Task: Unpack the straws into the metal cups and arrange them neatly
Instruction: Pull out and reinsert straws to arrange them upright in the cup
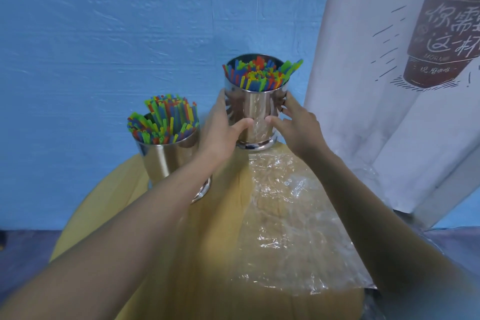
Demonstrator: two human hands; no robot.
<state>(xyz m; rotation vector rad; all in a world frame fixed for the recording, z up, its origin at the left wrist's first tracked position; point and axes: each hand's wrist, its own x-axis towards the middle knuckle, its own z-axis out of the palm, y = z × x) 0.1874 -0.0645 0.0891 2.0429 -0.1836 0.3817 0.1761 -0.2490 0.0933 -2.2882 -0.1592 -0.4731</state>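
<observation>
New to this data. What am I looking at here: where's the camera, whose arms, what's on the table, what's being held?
There is no robot. One wide-angle camera sits on a person's head and looks forward and down, so both bare arms reach in from the bottom of the picture. The surface is a round yellow table against a blue wall. Two shiny metal cups stand on it, both full of coloured straws. The left hand and right hand grip the far cup from either side; its base seems to be at the table's far edge. The near cup stands untouched on the left. Crumpled clear plastic wrapping, apparently the empty straw packaging, lies on the right of the table.
</observation>
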